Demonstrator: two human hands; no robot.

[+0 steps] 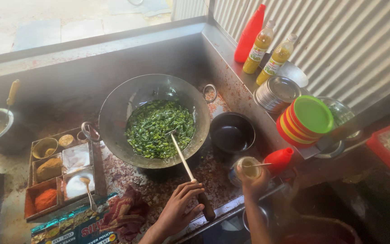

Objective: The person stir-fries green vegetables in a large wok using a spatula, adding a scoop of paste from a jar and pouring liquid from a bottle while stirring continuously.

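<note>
Your left hand [177,212], at the bottom centre of the frame, is curled around the dark wooden handle of a long metal ladle [187,168] whose tip rests in chopped green vegetables [159,129] inside the big steel wok [118,113] at centre. Your right hand [253,183], lower right of centre, grips a small jar with a spoon in it [248,168].

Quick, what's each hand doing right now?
Left hand: closed around the ladle handle in the wok.
Right hand: holding a small jar.
</note>
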